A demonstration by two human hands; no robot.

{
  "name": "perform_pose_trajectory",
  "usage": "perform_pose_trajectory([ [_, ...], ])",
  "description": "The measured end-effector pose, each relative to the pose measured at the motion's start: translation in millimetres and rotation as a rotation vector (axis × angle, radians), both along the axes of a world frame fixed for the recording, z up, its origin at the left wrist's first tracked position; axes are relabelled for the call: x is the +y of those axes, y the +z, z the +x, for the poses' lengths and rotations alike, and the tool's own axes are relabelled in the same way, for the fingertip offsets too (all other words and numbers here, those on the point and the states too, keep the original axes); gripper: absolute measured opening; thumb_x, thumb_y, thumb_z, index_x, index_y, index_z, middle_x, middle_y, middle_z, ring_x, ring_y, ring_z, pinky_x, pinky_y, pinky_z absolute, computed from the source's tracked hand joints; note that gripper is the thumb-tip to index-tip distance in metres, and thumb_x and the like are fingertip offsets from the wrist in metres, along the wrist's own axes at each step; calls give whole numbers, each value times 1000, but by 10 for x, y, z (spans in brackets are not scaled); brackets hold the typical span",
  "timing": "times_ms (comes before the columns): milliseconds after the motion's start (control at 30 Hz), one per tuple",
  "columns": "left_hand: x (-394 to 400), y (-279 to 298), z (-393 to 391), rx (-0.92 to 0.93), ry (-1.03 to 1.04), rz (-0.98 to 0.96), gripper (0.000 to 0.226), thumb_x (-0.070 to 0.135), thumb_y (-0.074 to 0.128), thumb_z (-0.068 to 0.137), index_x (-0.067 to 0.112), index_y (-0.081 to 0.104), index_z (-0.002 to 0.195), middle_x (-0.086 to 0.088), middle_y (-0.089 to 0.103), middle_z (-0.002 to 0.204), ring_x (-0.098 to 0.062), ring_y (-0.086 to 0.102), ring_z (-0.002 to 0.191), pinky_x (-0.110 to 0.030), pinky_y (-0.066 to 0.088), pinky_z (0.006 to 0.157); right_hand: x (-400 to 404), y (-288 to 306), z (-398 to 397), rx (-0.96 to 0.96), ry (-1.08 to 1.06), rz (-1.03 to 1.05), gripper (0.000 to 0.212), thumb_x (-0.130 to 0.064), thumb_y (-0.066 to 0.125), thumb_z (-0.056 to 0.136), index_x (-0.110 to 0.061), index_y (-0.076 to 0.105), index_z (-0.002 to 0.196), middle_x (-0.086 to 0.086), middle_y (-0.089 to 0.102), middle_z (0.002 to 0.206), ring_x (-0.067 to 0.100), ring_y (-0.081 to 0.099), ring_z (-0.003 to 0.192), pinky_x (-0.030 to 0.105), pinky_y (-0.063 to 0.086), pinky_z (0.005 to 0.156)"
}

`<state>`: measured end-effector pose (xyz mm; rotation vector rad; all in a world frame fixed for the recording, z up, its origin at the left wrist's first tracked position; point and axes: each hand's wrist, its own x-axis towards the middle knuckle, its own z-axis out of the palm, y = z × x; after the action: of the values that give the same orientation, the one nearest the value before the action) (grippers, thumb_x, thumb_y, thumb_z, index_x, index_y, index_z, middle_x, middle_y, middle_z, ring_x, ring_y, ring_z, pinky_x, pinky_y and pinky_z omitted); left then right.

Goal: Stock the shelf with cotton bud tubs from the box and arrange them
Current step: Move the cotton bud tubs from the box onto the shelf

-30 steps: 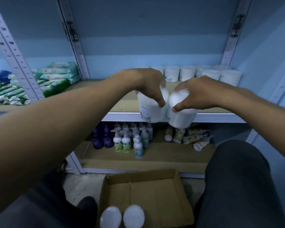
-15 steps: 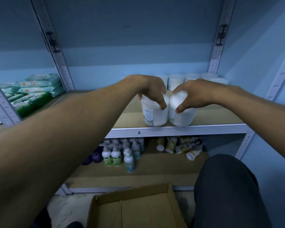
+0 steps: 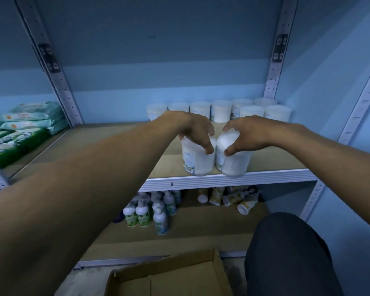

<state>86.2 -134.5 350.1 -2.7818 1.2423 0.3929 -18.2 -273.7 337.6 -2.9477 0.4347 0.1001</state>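
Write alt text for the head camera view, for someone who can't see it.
Left hand and right hand each grip a cotton bud tub standing side by side at the shelf's front edge. More tubs line the back; a cardboard box sits below.

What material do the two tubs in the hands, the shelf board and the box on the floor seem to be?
Left tub and right tub: probably clear glossy plastic, since white cotton buds show through the walls. Shelf board: looks like matt brown fibreboard or wood, with a ribbed pale metal front edge. Box: plain brown cardboard, with folded flaps.
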Motion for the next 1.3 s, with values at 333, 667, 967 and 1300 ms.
perform_pose_trajectory([
  [333,114,0,-25,-53,-33,-63,85,56,74,77,32,37,149,7,33,157,-18,34,143,-34,33,112,-15,-12,-111,-53,27,-43,83,-66,79,65,-35,50,136,0,51,143,23,48,127,41,46,99],
  [667,271,-206,-115,-136,-85,-194,77,45,82,74,27,49,142,5,46,148,-18,44,134,-32,40,104,116,-231,-247,-167,52,-175,67,-41,83,74,-33,55,134,3,53,136,25,50,124,35,42,79],
  [967,210,-310,6,-150,-72,-293,69,37,83,75,26,55,137,5,54,142,-18,49,129,-39,44,105,71,-265,-92,-216,11,-262,55,-30,79,81,-33,57,132,2,58,132,27,58,115,31,36,71],
  [1300,-79,-350,315,-165,-46,-291,68,37,83,76,23,56,136,1,56,139,-21,51,126,-36,45,102,-109,-294,308,-214,-20,-270,53,-18,74,84,-29,56,133,11,56,132,33,58,116,32,40,76],
])
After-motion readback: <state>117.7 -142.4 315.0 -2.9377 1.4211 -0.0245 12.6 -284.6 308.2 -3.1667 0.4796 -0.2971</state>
